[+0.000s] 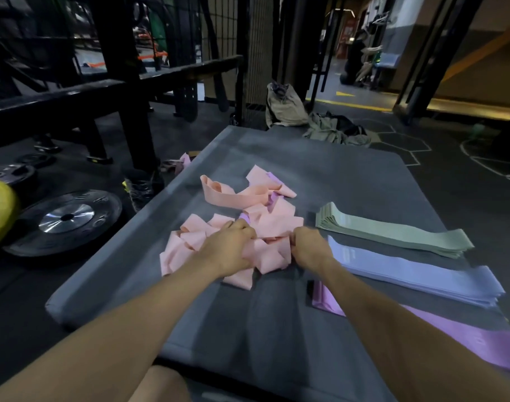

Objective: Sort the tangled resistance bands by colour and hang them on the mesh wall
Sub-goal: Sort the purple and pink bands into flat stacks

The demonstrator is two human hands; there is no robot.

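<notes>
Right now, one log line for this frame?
phase: sorting | hands: left hand, right hand both in pink tangle | sorted: green stack, blue stack, purple stack

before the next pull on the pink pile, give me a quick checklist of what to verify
1. Both hands on the tangle: ok. Left hand and right hand are in the pink bands.
2. Firm grip on a single band: cannot tell, the fingers are buried in folds.
3. Pile holds only pink: not ok, purple strips show among it.
4. Sorted stacks clear of the pile: ok. Green stack, blue stack and purple stack lie apart to the right.
5. All bands on the mat: not ok, a pink piece lies off its left edge.
</notes>
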